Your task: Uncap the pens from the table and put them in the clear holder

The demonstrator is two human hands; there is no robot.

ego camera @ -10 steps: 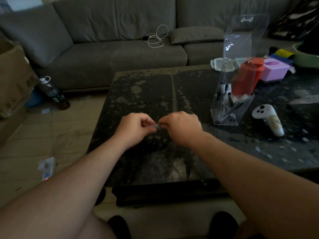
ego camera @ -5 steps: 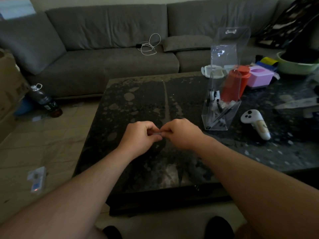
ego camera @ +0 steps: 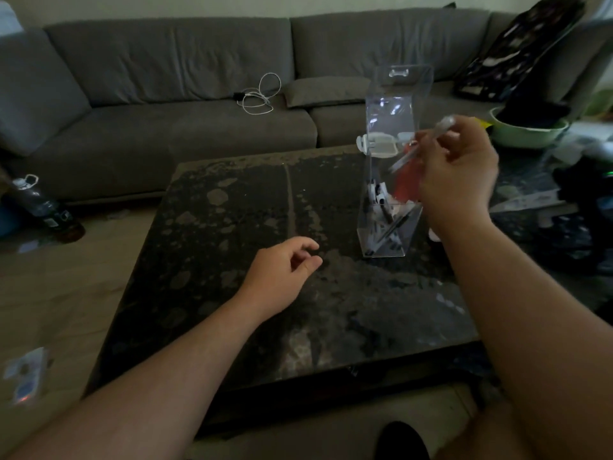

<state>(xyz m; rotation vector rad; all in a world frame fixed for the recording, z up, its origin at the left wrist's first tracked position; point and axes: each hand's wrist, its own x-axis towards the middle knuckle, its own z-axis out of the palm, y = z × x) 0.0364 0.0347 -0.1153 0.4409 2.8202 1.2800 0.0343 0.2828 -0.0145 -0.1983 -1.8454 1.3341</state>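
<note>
On dark table [ego camera: 232, 260]: clear holder [ego camera: 389, 194] upright, several pens [ego camera: 384, 224] leaning inside. Right hand [ego camera: 459, 171] pinches blurred pen [ego camera: 421, 144] beside it. Left hand [ego camera: 282, 273] loosely curled, thumb and forefinger near; contents indiscernible.

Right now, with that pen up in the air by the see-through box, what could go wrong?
1. The right hand holds the pen beside the clear holder, not over its opening. A bump could tip the tall, narrow holder.
2. The pen looks blurred, so it is likely moving fast and may miss the opening and drop onto the table.
3. The left hand curls loosely over the table; whether it holds the cap cannot be seen, so a cap could roll off.
</note>
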